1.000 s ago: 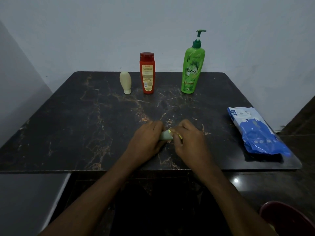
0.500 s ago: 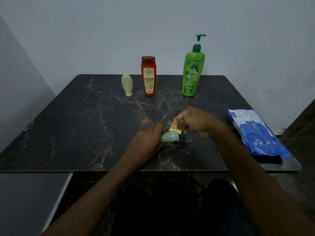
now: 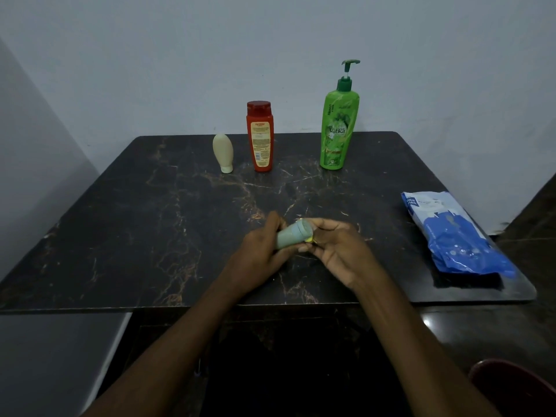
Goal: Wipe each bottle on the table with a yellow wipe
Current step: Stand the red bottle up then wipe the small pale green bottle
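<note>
At the near middle of the table (image 3: 150, 221), head view: left hand (image 3: 258, 254), fingers curled round the lower body of a grey bottle (image 3: 293, 236), holding it tilted just above the tabletop, its flat end pointing up and right. Right hand (image 3: 340, 251), fingers curled over that end, pinching a wipe (image 3: 310, 240) against it; the wipe shows only as small yellow scraps beside the fingers. Far edge, left to right, all upright: cream bottle (image 3: 223, 152) standing on its cap, red bottle (image 3: 260, 136) just beside it, green bottle (image 3: 338, 130) with pump top, well apart from the red. Right edge: blue-and-white packet (image 3: 451, 233), lying flat. Behind: plain pale wall (image 3: 180, 55).
</note>
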Tool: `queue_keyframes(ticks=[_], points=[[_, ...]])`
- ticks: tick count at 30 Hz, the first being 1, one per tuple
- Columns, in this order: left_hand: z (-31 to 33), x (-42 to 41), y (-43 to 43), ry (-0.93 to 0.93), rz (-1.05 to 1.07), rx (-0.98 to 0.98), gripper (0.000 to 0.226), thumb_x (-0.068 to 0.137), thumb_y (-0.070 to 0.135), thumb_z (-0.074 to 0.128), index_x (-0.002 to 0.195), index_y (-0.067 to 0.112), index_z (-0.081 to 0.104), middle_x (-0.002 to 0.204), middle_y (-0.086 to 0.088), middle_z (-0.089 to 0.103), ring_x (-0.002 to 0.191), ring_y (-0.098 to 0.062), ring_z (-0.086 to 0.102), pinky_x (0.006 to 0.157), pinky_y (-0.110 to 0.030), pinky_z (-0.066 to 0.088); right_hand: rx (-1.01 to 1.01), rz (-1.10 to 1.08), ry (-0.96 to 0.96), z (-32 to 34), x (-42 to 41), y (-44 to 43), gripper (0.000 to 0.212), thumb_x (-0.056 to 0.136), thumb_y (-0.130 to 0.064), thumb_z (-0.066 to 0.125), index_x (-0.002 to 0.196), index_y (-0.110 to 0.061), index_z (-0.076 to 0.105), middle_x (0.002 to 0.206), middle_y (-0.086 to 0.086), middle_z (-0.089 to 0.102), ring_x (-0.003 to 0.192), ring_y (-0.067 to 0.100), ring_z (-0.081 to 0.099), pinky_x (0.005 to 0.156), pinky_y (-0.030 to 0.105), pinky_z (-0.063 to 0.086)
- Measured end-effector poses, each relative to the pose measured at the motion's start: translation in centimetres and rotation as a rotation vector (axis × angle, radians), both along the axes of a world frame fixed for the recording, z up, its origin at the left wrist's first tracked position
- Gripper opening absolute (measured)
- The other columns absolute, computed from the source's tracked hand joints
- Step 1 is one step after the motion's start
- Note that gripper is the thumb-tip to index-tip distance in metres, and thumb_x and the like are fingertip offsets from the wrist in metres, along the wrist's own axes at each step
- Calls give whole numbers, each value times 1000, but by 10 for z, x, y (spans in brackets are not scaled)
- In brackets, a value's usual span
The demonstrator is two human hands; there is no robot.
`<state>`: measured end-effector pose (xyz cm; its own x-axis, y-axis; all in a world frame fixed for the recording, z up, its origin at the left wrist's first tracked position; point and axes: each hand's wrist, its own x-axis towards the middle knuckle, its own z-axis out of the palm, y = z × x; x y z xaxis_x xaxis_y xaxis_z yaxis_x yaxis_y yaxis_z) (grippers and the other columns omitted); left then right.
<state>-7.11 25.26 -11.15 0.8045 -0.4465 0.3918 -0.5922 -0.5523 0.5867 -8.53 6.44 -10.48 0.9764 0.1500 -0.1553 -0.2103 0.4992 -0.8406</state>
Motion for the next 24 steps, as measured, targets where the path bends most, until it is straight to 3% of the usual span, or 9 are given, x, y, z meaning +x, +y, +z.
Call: queue_keyframes(ticks=[5,9,12,15,19,24], points=[[-5,3,0,-59,-5,55,30,97,44,59,110,21,44,94,5,62,75,-6,60,62,-26,50,-203,-189,-6,6,-20,5,21,95,5,54,98,0,73,92,15,76,83,23,71,72,30,57],[-4,5,0,-117,-12,60,22,98,26,63,116,19,52,101,4,64,84,-8,57,71,-27,47,-292,-97,-41,11,-38,8,14,92,-6,65,98,-4,77,84,10,75,71,13,63,64,29,52],[-1,7,1,-102,29,-6,16,94,26,70,102,21,57,88,8,63,75,-7,58,66,-27,47,-362,-223,-132,17,-43,-3,13,92,-8,67,98,-6,77,79,13,74,65,16,62,57,28,51],[1,8,2,-54,60,-65,18,86,20,78,89,21,60,76,7,63,68,-11,60,60,-30,48,-419,-313,-236,19,-39,-20,15,91,-7,68,103,-9,76,83,12,76,70,21,70,63,30,55],[1,8,2,-2,48,-108,21,81,13,82,82,23,64,72,6,65,66,-12,62,58,-30,50,-590,-254,-336,21,-33,-30,21,86,-8,75,106,-14,75,93,4,78,82,21,76,76,38,60],[2,9,1,-4,-25,-108,29,77,5,80,84,29,64,69,11,63,63,-7,61,58,-19,44,-921,-175,-552,23,-28,-26,13,84,-19,78,97,-22,79,91,-7,72,80,14,71,72,39,61]])
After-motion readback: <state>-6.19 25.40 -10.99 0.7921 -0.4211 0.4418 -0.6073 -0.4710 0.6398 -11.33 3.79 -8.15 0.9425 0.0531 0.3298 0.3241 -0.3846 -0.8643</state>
